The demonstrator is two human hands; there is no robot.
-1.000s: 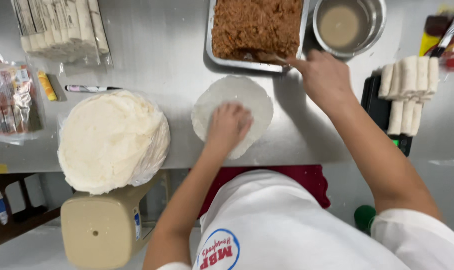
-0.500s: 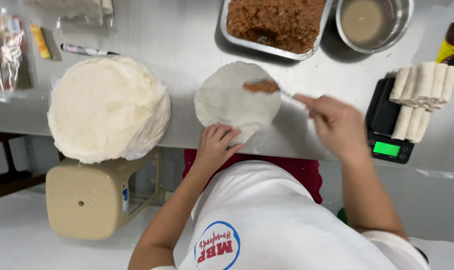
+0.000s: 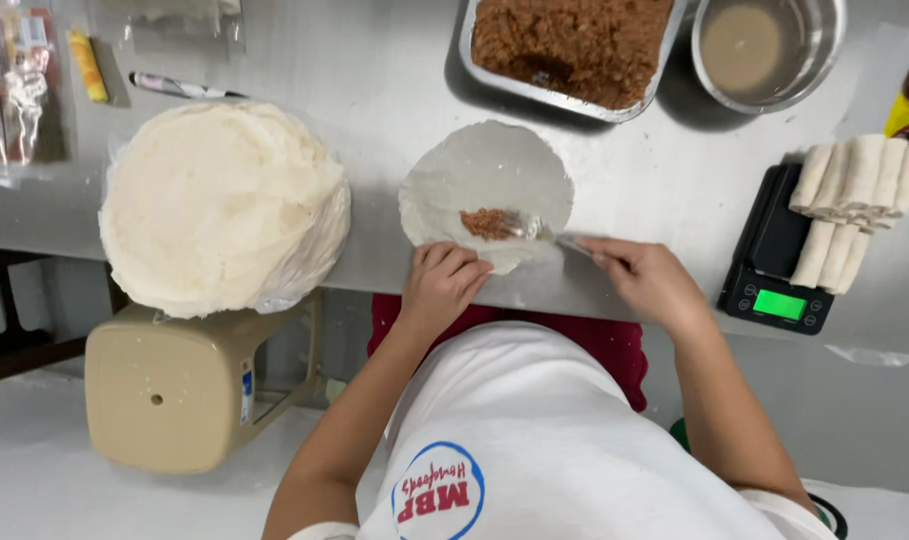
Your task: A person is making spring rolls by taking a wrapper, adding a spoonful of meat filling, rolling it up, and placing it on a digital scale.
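A thin round white wrapper lies flat on the steel table in front of me. My left hand presses down on its near edge. My right hand holds a fork whose tines rest on the wrapper beside a small heap of brown minced filling. A metal tray of the same brown filling stands at the far side of the table.
A tall stack of round wrappers sits at the left on plastic. A steel bowl of cloudy liquid is at the back right. Several finished rolls lie on a black scale. A beige stool stands below.
My right hand carried a forkful of filling from the tray to the wrapper and set it down near the front. My left hand slid back to the wrapper's near edge.
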